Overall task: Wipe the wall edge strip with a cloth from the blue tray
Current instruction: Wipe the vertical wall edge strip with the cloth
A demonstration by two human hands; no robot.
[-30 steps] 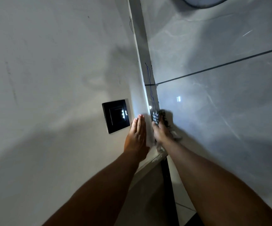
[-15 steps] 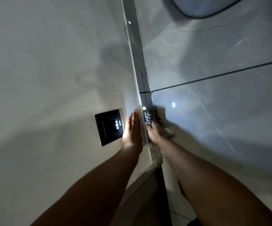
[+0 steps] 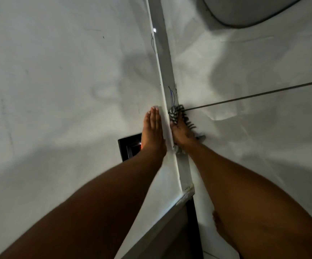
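Observation:
The wall edge strip point(image 3: 165, 58) is a pale grey vertical band running up the corner between a white wall and a tiled wall. My right hand point(image 3: 182, 135) presses a black-and-white striped cloth point(image 3: 175, 113) against the strip, near a dark grout line. Part of the cloth hangs out below the wrist. My left hand point(image 3: 152, 131) lies flat and open on the white wall, just left of the strip, fingers together and pointing up. The blue tray is not in view.
A black switch plate point(image 3: 128, 148) sits on the white wall point(image 3: 57, 81), partly behind my left hand. A thin blue wire point(image 3: 172, 94) hangs on the strip above the cloth. The tiled wall point(image 3: 254, 128) has a dark grout line point(image 3: 254, 95). A curved white fixture point(image 3: 245, 10) is at top right.
Both hands have slid up along the wall. The cloth now reaches the grout line, and my left hand covers part of the switch plate.

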